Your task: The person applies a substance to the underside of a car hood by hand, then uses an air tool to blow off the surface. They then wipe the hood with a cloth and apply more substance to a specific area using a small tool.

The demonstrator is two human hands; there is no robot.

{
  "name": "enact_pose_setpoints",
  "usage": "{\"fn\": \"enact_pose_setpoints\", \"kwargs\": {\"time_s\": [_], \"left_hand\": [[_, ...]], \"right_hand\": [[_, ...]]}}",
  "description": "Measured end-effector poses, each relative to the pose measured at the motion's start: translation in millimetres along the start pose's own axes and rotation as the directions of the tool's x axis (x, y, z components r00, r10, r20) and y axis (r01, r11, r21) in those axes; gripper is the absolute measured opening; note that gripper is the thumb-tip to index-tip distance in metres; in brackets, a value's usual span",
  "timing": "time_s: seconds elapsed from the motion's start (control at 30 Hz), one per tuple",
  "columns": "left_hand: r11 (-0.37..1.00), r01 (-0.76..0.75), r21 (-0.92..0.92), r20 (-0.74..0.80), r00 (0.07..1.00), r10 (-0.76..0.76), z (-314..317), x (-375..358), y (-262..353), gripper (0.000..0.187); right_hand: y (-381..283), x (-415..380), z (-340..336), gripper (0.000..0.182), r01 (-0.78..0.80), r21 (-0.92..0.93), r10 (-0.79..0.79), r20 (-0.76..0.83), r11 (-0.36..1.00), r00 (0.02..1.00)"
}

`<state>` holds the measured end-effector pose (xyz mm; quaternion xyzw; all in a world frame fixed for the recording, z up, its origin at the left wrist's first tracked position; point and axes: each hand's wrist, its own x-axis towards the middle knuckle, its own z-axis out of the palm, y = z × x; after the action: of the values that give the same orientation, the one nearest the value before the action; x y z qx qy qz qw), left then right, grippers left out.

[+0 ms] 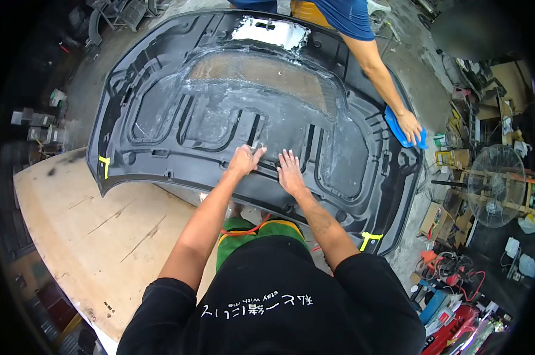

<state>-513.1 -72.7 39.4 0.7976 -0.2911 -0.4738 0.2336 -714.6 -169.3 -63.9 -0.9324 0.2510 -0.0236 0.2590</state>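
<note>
A black car hood (220,127) lies with its ribbed underside facing up, streaked with whitish dust. My left hand (243,161) is at the near middle of the hood, fingers curled and thumb stuck out, beside a slot. What it holds, if anything, is too small to make out. Just to its right, my right hand (290,173) rests on the panel with its fingers stretched out, holding nothing. Across the hood, another person's hand (408,125) presses a blue cloth (400,129) on the right edge. A mesh-like panel (258,74) spans the hood's far middle.
Yellow tape (104,165) marks the left corner, and more yellow tape (371,239) the right one. A large wooden board (101,236) lies at left, partly under the hood. On the right stand a fan (495,186), boxes, cables and cluttered tools.
</note>
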Motion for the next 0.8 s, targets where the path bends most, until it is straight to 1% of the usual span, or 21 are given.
{"fn": "enact_pose_setpoints", "kwargs": {"time_s": [0.03, 0.07, 0.13, 0.17, 0.2, 0.23, 0.27, 0.33, 0.37, 0.4, 0.43, 0.47, 0.5, 0.53, 0.57, 0.6, 0.67, 0.73, 0.77, 0.8], "left_hand": [[0.997, -0.041, -0.06, -0.082, 0.996, 0.036, 3.4, 1.9, 2.5, 0.067], [0.989, -0.084, -0.12, -0.171, 0.983, 0.063, 8.0, 2.9, 3.9, 0.067], [0.983, -0.184, -0.024, -0.12, 0.976, 0.179, 17.0, 3.6, 16.4, 0.062], [0.99, -0.131, 0.051, -0.116, 0.984, 0.136, 20.9, 7.2, 27.1, 0.062], [0.966, -0.215, 0.147, -0.254, 0.935, 0.246, 34.0, 22.8, 20.1, 0.063], [0.969, -0.209, 0.132, -0.307, 0.921, 0.241, 33.2, 28.2, 21.5, 0.065], [0.974, -0.166, 0.153, -0.402, 0.89, 0.215, 29.6, 33.3, 20.9, 0.067], [0.993, -0.114, 0.042, -0.442, 0.889, 0.121, -2.7, 29.8, 28.4, 0.069], [0.994, -0.102, 0.038, -0.471, 0.876, 0.108, -19.6, 27.3, 28.3, 0.069], [0.995, -0.097, 0.004, -0.537, 0.839, 0.084, -34.5, 29.2, 26.2, 0.071], [0.995, -0.094, -0.027, -0.596, 0.801, 0.059, -48.8, 33.2, 22.0, 0.073], [0.996, -0.085, -0.027, -0.614, 0.788, 0.05, -64.8, 36.3, 16.2, 0.073], [0.996, -0.06, -0.073, -0.646, 0.763, -0.001, -78.7, 41.2, 3.5, 0.074], [0.992, -0.037, -0.121, -0.675, 0.736, -0.054, -89.5, 43.3, -9.5, 0.075], [1.0, 0.014, 0.023, -0.846, 0.533, 0.012, -95.4, 44.3, -21.8, 0.076], [1.0, 0.016, 0.021, -0.857, 0.515, 0.01, -109.6, 40.7, -33.0, 0.076], [0.996, -0.006, -0.093, -0.866, 0.493, -0.078, -143.3, 23.0, -65.3, 0.075], [0.989, 0.062, -0.131, -0.84, 0.523, -0.144, -180.1, 8.7, -100.5, 0.075], [0.989, 0.056, -0.139, -0.844, 0.516, -0.148, -195.6, 2.4, -116.8, 0.077], [0.986, 0.071, -0.154, -0.834, 0.526, -0.168, -209.6, 10.2, -146.3, 0.076]], "right_hand": [[-0.6, -4.9, -1.8, 0.057, 0.009, 0.033, -0.008, -0.025, 0.999, 1.0], [-1.6, -11.1, -3.5, 0.057, 0.02, 0.038, -0.019, -0.016, 0.999, 1.0], [-1.0, -18.7, -7.1, 0.058, -0.05, -0.04, 0.05, -0.014, 0.998, 0.999], [2.6, -21.9, -8.9, 0.059, -0.032, -0.018, 0.031, -0.054, 0.999, 0.998], [5.5, -24.9, -13.1, 0.059, -0.002, -0.012, 0.001, -0.045, 1.0, 0.999], [5.5, -26.0, -15.2, 0.059, -0.006, -0.005, 0.006, -0.026, 1.0, 1.0], [2.8, -24.6, -15.0, 0.06, -0.006, 0.006, 0.006, -0.008, 1.0, 1.0], [3.4, -22.6, -13.7, 0.058, -0.007, 0.001, 0.007, 0.0, 1.0, 1.0], [3.4, -22.1, -11.9, 0.057, -0.005, 0.008, 0.006, -0.008, 1.0, 1.0], [1.2, -21.0, -12.2, 0.057, 0.024, 0.012, -0.024, -0.01, 1.0, 1.0], [-1.2, -20.0, -11.7, 0.058, 0.001, 0.006, -0.001, 0.0, 1.0, 1.0], [-3.8, -18.6, -11.5, 0.058, -0.025, 0.0, 0.025, 0.012, 1.0, 1.0], [-4.2, -16.7, -10.4, 0.061, -0.037, 0.0, 0.037, 0.035, 0.999, 0.999], [-8.2, -16.4, -12.4, 0.061, -0.013, 0.005, 0.013, 0.04, 1.0, 0.999], [-11.6, -15.6, -14.9, 0.062, -0.049, -0.011, 0.049, 0.056, 0.999, 0.997], [-15.3, -13.2, -16.7, 0.063, -0.087, -0.028, 0.089, 0.066, 0.996, 0.994], [-21.5, -6.2, -14.9, 0.064, -0.081, -0.027, 0.083, 0.074, 0.996, 0.994], [-30.2, 4.5, -12.0, 0.064, -0.07, 0.005, 0.07, 0.025, 0.997, 0.997], [-32.0, 13.5, -8.2, 0.065, -0.062, 0.006, 0.062, 0.006, 0.998, 0.998], [-38.0, 24.0, -7.9, 0.065, -0.062, 0.004, 0.062, 0.006, 0.998, 0.998]]}}
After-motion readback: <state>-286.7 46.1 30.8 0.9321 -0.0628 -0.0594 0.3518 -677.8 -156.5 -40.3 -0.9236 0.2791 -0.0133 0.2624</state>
